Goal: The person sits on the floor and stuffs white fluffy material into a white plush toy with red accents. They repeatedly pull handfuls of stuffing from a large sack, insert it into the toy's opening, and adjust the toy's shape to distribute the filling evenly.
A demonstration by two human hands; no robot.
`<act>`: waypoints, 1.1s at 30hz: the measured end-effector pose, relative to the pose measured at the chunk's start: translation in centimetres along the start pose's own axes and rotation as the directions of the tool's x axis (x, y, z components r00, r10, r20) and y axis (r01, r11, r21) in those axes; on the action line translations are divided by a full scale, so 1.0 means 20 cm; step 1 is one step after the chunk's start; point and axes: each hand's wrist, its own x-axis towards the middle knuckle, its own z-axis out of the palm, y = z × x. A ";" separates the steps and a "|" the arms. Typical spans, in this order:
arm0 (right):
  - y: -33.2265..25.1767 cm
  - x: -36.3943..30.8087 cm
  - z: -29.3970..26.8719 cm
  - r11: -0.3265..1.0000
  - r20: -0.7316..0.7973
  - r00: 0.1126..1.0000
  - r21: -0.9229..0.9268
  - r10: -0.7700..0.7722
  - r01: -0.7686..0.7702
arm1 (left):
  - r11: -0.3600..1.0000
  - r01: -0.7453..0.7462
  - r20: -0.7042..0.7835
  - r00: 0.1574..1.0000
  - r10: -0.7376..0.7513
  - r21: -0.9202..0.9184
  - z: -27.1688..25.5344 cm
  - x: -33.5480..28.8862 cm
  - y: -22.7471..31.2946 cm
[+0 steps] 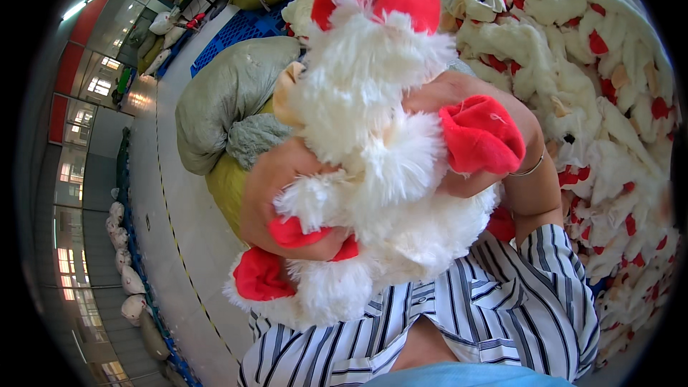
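A fluffy white plush toy (373, 93) with red patches on its ends fills the middle of the view, held up in front of my striped shirt. My left hand (276, 190) is wrapped round its lower left side, next to a small limb with a red tip. Some of those fingers are buried in the fur. Higher up on the right, my right hand (459, 93) grips the toy's side; a red end piece (481, 135) covers part of that hand. A beige ear-like flap (288, 93) sticks out at the toy's left.
To the right rises a large heap of limp white plush skins (573, 93) with red parts. Behind my left hand stand a grey-green sack (229, 93) and a yellow-green sack (228, 190). A blue pallet (240, 29) lies farther back. White sacks (132, 279) line the left wall.
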 end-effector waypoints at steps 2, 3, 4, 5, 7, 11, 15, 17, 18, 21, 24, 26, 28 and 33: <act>0.09 -0.08 0.04 0.998 -0.011 1.000 0.059 -0.018 0.018 | 0.999 0.001 0.046 0.999 -0.003 0.044 0.03 -0.01 -0.03; 0.17 -0.17 0.08 0.982 0.039 0.994 0.155 0.102 -0.107 | 0.994 0.095 0.040 0.994 -0.097 0.058 0.10 -0.03 -0.07; 0.25 -0.30 0.09 0.942 0.061 0.963 0.198 0.264 -0.271 | 0.989 0.139 0.069 0.988 -0.142 0.041 0.17 0.00 -0.20; 0.33 -0.38 0.16 0.802 0.224 0.870 0.338 0.439 -0.492 | 0.979 0.193 0.077 0.977 -0.198 0.071 0.22 -0.06 -0.22; 0.54 -0.58 0.30 0.649 0.163 0.750 0.406 0.641 -0.643 | 0.862 0.507 0.175 0.849 -0.498 -0.009 0.43 -0.15 -0.60; 0.72 -0.79 0.44 0.553 -0.171 0.532 0.385 0.829 -0.739 | 0.776 0.547 0.064 0.803 -0.592 0.315 0.58 -0.24 -0.92; 0.70 -0.78 0.39 0.558 -0.330 0.467 0.280 0.820 -0.781 | 0.731 0.575 0.100 0.757 -0.646 0.368 0.50 -0.14 -0.98; 0.70 -0.78 0.39 0.596 -0.344 0.509 0.230 0.789 -0.769 | 0.724 0.575 0.125 0.744 -0.657 0.380 0.50 -0.14 -1.04; 0.69 -0.77 0.40 0.609 -0.352 0.536 0.137 0.767 -0.781 | 0.725 0.575 0.136 0.740 -0.658 0.380 0.50 -0.15 -1.06; 0.64 -0.78 0.45 0.577 -0.295 0.592 -0.146 0.750 -0.804 | 0.737 0.596 0.203 0.717 -0.667 0.319 0.48 -0.19 -1.05; 0.60 -0.76 0.52 0.490 -0.151 0.586 -0.408 0.796 -0.771 | 0.751 0.648 0.250 0.711 -0.657 0.129 0.43 -0.32 -1.05; 0.59 -0.76 0.55 0.421 -0.066 0.503 -0.458 0.862 -0.783 | 0.755 0.652 0.277 0.741 -0.612 -0.076 0.37 -0.40 -1.09; 0.60 -0.80 0.57 0.428 -0.062 0.510 -0.463 0.858 -0.776 | 0.629 0.720 0.328 0.693 -0.642 -0.293 0.32 -0.43 -1.11; 0.61 -0.84 0.52 0.391 -0.148 0.415 -0.169 0.898 -0.905 | 0.399 0.711 0.234 0.614 -0.754 -0.579 0.35 -0.40 -1.06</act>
